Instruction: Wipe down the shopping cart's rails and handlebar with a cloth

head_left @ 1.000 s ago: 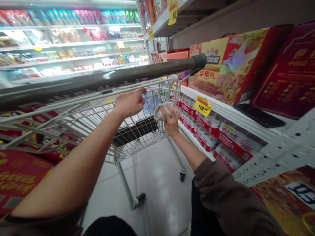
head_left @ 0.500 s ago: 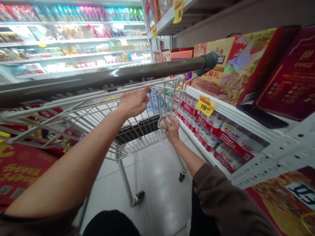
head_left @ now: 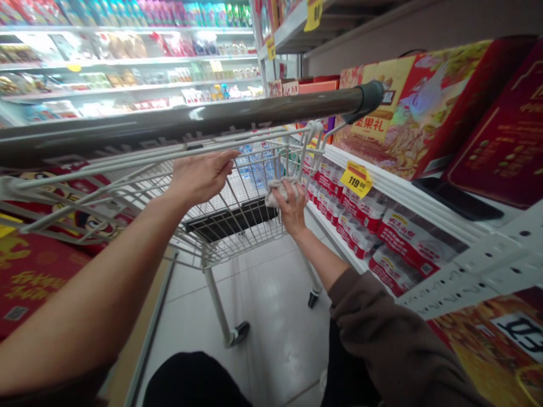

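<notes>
A white wire shopping cart (head_left: pixel 237 226) stands in front of me, its dark handle bar (head_left: pixel 178 124) crossing the view high up. My left hand (head_left: pixel 199 178) grips a wire bar of the cart's rear frame. My right hand (head_left: pixel 291 206) holds a crumpled pale cloth (head_left: pixel 275 191) pressed against the right side of the cart's wire basket. Both arms reach forward under the handle bar.
Shelves on the right hold red gift boxes (head_left: pixel 407 113) above and red-and-white packs (head_left: pixel 373 226) below, with a yellow price tag (head_left: pixel 357 180). Red boxes (head_left: pixel 38 265) are stacked at left. A lit chiller (head_left: pixel 127 62) runs along the back. The floor is pale tile (head_left: pixel 271 316).
My left hand has slid leftward along the cart's wire bar. My right hand with the cloth dipped down the basket side, then came back up a little.
</notes>
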Tool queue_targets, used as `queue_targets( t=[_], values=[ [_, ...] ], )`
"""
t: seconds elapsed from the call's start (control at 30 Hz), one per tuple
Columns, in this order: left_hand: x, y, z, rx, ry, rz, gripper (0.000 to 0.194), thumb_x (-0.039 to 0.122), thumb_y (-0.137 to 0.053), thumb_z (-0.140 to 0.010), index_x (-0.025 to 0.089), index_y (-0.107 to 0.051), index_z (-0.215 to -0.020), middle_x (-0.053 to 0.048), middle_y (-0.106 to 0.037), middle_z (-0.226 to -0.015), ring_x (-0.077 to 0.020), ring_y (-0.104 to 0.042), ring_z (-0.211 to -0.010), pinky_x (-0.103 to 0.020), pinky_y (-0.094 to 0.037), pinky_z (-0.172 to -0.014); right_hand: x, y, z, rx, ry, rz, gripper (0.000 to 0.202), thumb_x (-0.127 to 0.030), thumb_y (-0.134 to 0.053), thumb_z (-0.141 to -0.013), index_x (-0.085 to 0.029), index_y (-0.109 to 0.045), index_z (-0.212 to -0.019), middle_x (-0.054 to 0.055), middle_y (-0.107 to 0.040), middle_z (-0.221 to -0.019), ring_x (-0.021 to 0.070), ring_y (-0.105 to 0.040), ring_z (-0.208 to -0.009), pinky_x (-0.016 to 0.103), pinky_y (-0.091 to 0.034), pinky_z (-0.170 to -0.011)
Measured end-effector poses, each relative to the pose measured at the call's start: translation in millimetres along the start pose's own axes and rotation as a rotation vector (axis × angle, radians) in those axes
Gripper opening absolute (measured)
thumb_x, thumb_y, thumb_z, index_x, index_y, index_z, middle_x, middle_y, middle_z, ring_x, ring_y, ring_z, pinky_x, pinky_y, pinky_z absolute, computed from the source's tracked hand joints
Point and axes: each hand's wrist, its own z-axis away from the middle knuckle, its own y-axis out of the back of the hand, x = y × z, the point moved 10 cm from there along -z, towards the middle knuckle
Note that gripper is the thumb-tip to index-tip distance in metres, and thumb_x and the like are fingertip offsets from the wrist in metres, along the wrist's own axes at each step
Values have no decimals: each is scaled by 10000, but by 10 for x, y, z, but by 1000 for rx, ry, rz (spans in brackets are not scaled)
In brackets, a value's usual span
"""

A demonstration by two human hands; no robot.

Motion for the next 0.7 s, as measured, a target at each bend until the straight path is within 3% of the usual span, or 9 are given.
queue_targets(
  t=[0.07, 0.13, 0.23, 0.37, 0.43, 0.5, 0.63, 0.7],
  values=[
    [38, 3, -47, 29, -1, 15, 538, 485, -224, -1037, 349, -471, -1496, -45, -670, -1365, -322, -618, -1156, -459, -456, -928, 37, -98, 222, -67, -13, -5, 517, -56, -528, -928, -368, -644, -1323, 52, -484, -1501, 296, -381, -1393, 534, -451, -1094],
    [66, 17, -87, 60, -5, 29, 545, 462, -226, -1034, 331, -477, -1499, -77, -652, -1392, -346, -611, -1190, -478, -460, -928, 24, -8, 235, -46, -35, -9, 525, -43, -519, -919, -350, -641, -1327, 53, -472, -1502, 296, -396, -1373, 520, -459, -1089],
    [7, 23, -90, 54, 2, 56, 575, 501, -249, -1022, 309, -440, -1529, -104, -603, -1451, -362, -567, -1272, -500, -436, -1001, -160, 326, -116, 65, -18, -13, 529, -51, -481, -935, -340, -610, -1360, 52, -441, -1511, 293, -367, -1401, 539, -423, -1138],
    [-397, 11, 52, -7, 159, 6, 634, 668, -282, -966, 346, -498, -1468, -102, -656, -1362, -385, -589, -1226, -518, -439, -989, -482, 596, -714, 150, 20, 5, 612, -107, -498, -942, -346, -443, -1503, 59, -373, -1582, 320, -207, -1493, 620, -377, -1168],
    [-585, 8, 140, -26, 221, -52, 670, 709, -217, -954, 337, -565, -1389, -125, -687, -1288, -393, -626, -1148, -524, -456, -942, -570, 527, -817, 155, 21, 24, 593, -133, -508, -952, -332, -438, -1506, 67, -362, -1594, 331, -190, -1503, 634, -373, -1168],
    [-666, 3, 187, -37, 225, -81, 690, 705, -159, -955, 323, -617, -1304, -140, -713, -1204, -387, -654, -1082, -517, -467, -909, -582, 343, -727, 140, 11, 36, 504, -147, -496, -976, -317, -513, -1451, 79, -394, -1569, 328, -242, -1491, 597, -386, -1169],
    [-638, -3, 184, -60, 186, -88, 672, 661, -133, -975, 302, -666, -1171, -129, -745, -998, -359, -676, -1009, -498, -475, -892, -470, -109, -213, 8, 11, 36, 399, -157, -510, -991, -354, -619, -1322, 77, -513, -1474, 309, -383, -1403, 545, -455, -1078],
    [-592, 9, 175, -67, 169, -89, 668, 654, -131, -981, 294, -668, -1149, -125, -748, -963, -355, -682, -987, -501, -481, -877, -423, -206, 1, -80, 33, 27, 394, -132, -520, -978, -354, -637, -1283, 79, -535, -1461, 306, -409, -1376, 533, -467, -1036]
  ],
)
